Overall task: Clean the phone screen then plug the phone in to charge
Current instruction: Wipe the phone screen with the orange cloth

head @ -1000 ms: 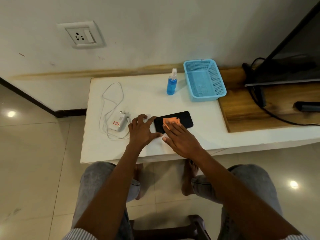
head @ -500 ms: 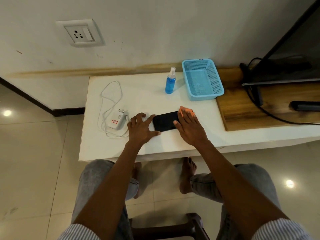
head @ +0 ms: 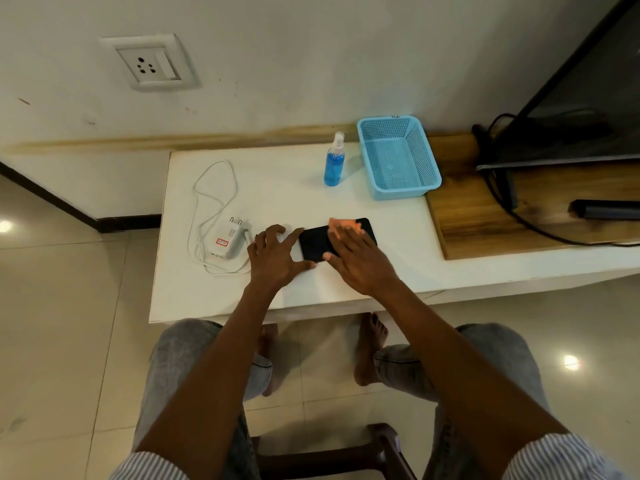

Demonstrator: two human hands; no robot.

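**Two hands working on a phone near the table's front edge**

The left hand (head: 277,258) is bracing the phone (head: 317,242) at its left end, fingers spread wide and arched, thumb and forefinger touching the near and far corners. The right hand (head: 360,261) is lying flat over the phone's right half, fingers straight and close together, pressing an orange cloth (head: 344,224) onto the screen; the cloth is showing just past the fingertips. The phone is lying flat on the white table (head: 294,188), a little in from the front edge, which is running just behind both wrists.

Left of the left fingers, a white charger (head: 230,242) is lying just beside them, its cable (head: 211,192) looping away toward the far left. Beyond the fingertips, bare tabletop is stretching to a blue spray bottle (head: 334,161) and a blue basket (head: 398,157) near the far edge. On the wall behind, a socket (head: 149,64) is sitting far left of both hands.
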